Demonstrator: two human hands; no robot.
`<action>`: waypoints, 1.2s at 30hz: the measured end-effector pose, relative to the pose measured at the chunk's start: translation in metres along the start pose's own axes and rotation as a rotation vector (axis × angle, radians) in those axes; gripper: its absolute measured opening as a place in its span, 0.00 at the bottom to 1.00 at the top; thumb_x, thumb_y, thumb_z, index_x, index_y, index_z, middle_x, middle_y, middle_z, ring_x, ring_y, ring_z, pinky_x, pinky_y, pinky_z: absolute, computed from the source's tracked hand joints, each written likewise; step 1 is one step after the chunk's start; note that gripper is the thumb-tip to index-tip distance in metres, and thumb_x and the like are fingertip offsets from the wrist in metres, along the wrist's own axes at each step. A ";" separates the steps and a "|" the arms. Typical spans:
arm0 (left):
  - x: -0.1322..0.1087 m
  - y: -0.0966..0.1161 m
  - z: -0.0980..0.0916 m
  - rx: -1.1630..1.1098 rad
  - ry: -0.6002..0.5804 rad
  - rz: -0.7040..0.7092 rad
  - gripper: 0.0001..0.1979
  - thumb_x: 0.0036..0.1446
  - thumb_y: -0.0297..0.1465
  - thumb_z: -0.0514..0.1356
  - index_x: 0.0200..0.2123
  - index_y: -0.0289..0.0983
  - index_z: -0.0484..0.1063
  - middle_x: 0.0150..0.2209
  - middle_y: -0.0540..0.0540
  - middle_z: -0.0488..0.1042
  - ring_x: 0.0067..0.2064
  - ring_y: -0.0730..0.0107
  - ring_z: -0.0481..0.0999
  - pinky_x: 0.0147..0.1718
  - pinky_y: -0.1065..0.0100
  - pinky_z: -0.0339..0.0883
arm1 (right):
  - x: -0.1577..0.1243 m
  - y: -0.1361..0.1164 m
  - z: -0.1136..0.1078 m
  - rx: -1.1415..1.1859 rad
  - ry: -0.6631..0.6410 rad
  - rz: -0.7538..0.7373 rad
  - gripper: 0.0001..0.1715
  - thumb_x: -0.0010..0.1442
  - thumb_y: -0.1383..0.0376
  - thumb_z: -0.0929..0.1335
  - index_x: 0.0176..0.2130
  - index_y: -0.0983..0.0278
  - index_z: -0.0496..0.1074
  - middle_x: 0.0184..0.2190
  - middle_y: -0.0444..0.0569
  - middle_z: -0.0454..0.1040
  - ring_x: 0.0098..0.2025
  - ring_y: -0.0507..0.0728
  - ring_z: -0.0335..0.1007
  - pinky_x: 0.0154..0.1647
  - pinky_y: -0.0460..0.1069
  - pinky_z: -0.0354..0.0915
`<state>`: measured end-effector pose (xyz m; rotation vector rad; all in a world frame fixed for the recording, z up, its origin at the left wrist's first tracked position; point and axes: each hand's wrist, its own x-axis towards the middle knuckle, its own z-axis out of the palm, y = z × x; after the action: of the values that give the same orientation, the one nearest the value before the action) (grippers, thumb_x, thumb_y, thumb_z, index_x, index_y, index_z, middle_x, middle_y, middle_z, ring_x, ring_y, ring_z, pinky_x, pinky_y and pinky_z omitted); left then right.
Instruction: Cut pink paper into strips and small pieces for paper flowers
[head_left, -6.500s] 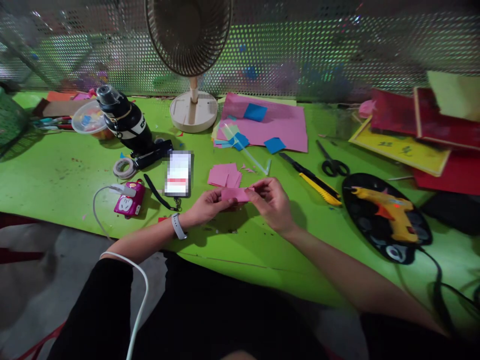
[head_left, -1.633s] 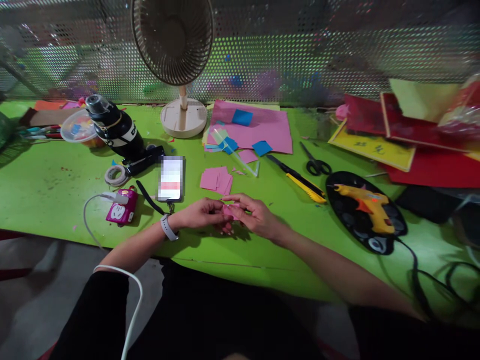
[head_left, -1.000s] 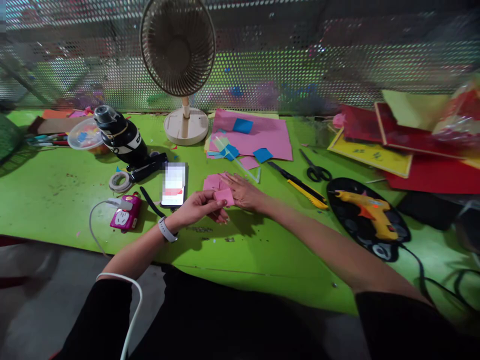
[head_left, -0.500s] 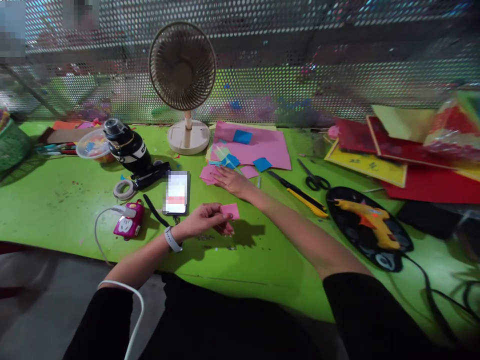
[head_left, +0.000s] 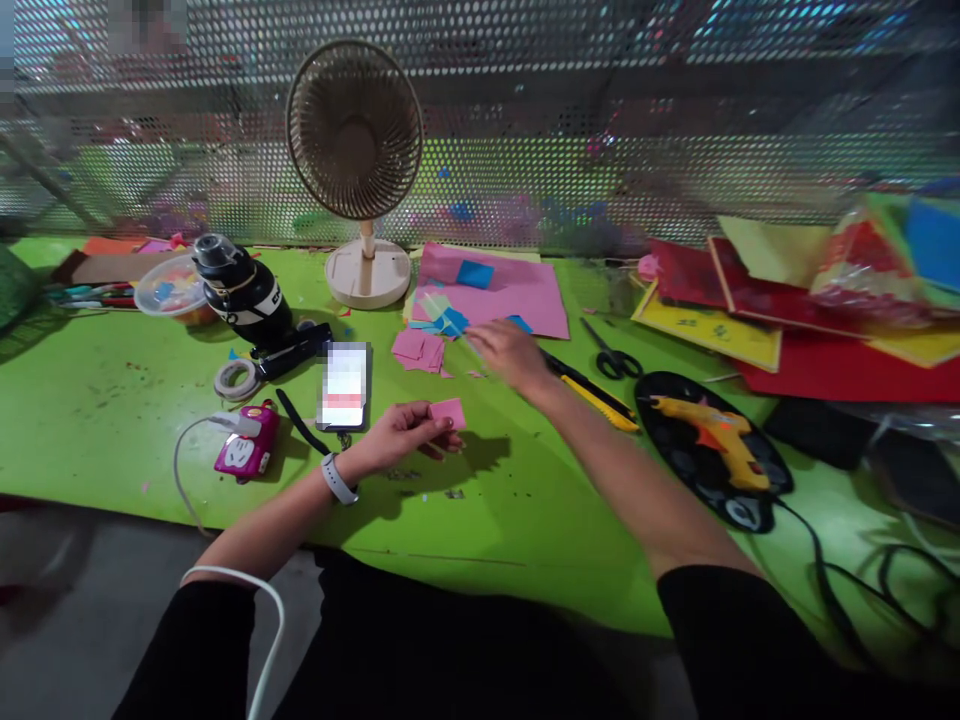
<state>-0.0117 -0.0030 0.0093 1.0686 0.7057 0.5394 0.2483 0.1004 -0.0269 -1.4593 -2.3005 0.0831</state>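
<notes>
Far left of the green counter (head_left: 112,420): tub (head_left: 169,290) and bottle (head_left: 247,300) near the back edge, presumably kept there to leave working room in front. Tape (head_left: 220,383) lies flat, nearer. Pink socket (head_left: 255,440) near the front edge, plug in, white cord hanging off the counter.

Phone (head_left: 345,385) face up, screen lit, just beyond the left wrist; likely placed for a glance. Fan (head_left: 356,130) stands behind on its round base, facing the person, probably for air.

Left hand (head_left: 409,435) clamped on a pink slip (head_left: 451,412), raised above the counter. Thumb and fingers pinch one end only, so most of the slip juts out free to the right, perhaps to keep its face and edges uncovered.

Pink pile (head_left: 418,351) just beyond, seemingly central so either hand reaches it. Behind it, big pink sheet (head_left: 540,300) with blue bits.

Right hand (head_left: 514,355) is blurred, fingers stretched leftward before the sheet; cannot tell whether it grips or touches anything.

Cutter (head_left: 604,402) and scissors (head_left: 604,349) lie handles nearer the person, handy for grabbing. Glue gun (head_left: 727,420) rests on a black mat (head_left: 671,460), likely sparing the counter drips.
</notes>
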 end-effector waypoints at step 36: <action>0.010 -0.006 -0.006 -0.061 0.112 -0.063 0.12 0.65 0.34 0.66 0.39 0.30 0.72 0.35 0.43 0.82 0.34 0.73 0.82 0.37 0.68 0.77 | 0.014 0.016 -0.035 -0.299 -0.315 0.049 0.18 0.67 0.64 0.64 0.51 0.64 0.79 0.52 0.59 0.79 0.51 0.65 0.75 0.45 0.56 0.71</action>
<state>-0.0094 0.0051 -0.0009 0.9615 0.8133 0.5667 0.2694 0.1144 0.0049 -1.7571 -2.6184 -0.0200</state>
